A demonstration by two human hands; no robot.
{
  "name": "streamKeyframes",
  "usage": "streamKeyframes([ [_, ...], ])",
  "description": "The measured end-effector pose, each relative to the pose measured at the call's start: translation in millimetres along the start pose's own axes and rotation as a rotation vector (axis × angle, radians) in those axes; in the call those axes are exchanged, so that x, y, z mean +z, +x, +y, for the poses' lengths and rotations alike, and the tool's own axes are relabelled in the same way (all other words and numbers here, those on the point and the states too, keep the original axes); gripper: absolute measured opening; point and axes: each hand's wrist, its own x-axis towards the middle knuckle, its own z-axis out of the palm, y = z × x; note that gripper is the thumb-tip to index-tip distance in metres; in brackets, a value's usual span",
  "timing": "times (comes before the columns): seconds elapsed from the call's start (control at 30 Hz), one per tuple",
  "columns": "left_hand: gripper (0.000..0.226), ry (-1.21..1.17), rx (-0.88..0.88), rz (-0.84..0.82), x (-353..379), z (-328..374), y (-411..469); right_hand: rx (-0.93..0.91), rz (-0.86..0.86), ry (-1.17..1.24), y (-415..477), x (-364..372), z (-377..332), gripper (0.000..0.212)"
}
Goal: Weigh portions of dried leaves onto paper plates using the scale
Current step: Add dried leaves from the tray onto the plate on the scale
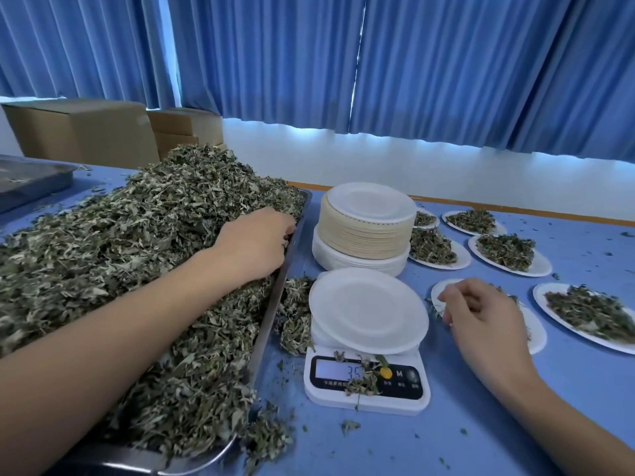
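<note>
A big heap of dried leaves [137,242] fills a metal tray [275,304] on the left. My left hand [254,245] lies on the heap near the tray's right rim, fingers curled down into the leaves. A white digital scale [367,383] stands at centre with an empty white paper plate [367,310] on it; a few leaves lie across its display. My right hand [481,324] hovers over a filled plate [536,334] right of the scale, fingers loosely bent, nothing clearly gripped.
A tall stack of paper plates [367,231] stands behind the scale. Several plates with leaf portions [508,252] lie on the blue table to the right. Cardboard boxes [86,132] and another metal tray [31,183] sit at the back left. Loose leaves [295,314] lie beside the scale.
</note>
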Motion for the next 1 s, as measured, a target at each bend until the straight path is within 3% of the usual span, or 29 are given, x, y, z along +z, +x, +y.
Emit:
streamKeyframes([
  [0.17, 0.049, 0.083, -0.12, -0.375, 14.3, -16.0, 0.2, 0.02, -0.097, -0.046, -14.3, -4.1, 6.7, 0.03],
  [0.27, 0.03, 0.07, -0.117, -0.293, 18.5, -17.6, -3.1, 0.059, -0.126, -0.03, -14.7, -5.1, 7.5, 0.029],
  [0.47, 0.025, 0.114, -0.088, -0.166, 25.8, -12.8, -9.6, 0.094, -0.121, 0.015, -12.6, -8.4, 4.1, 0.031],
  [0.73, 0.017, 0.148, -0.097, -0.027, 21.7, -9.5, -10.9, -0.096, -0.091, -0.079, -20.3, -15.6, -4.4, 0.031],
  [1.0, 0.019, -0.015, -0.063, 0.141, 17.6, -10.2, -10.8, -0.166, -0.073, -0.013, -27.6, -18.0, -7.9, 0.026],
])
